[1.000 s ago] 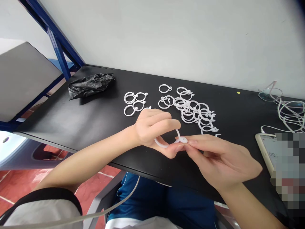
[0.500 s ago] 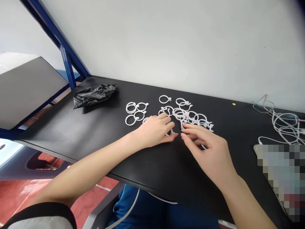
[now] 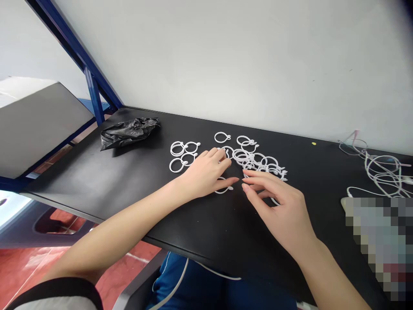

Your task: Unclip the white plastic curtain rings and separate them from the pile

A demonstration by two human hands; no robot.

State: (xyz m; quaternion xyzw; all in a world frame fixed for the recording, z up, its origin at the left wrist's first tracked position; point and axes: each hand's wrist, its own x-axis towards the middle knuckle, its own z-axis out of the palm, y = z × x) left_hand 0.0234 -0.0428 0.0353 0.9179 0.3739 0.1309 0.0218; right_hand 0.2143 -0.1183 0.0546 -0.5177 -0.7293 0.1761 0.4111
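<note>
One second after pinching a white ring (image 3: pixel 223 192) aloft, now seemingly has it down on the surface (image 3: pixel 193 224), partly hidden under the left hand (image 3: pixel 207 172), with a loosened grip there and an empty, parted right hand (image 3: pixel 281 197) by the ring cluster (image 3: pixel 250 157), apparently done holding it

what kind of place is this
Probably an indoor study or dormitory-type room, though that's uncertain: a smooth black rectangular desktop, a blue metal frame beside it, and a glossy red tiled floor.
</note>
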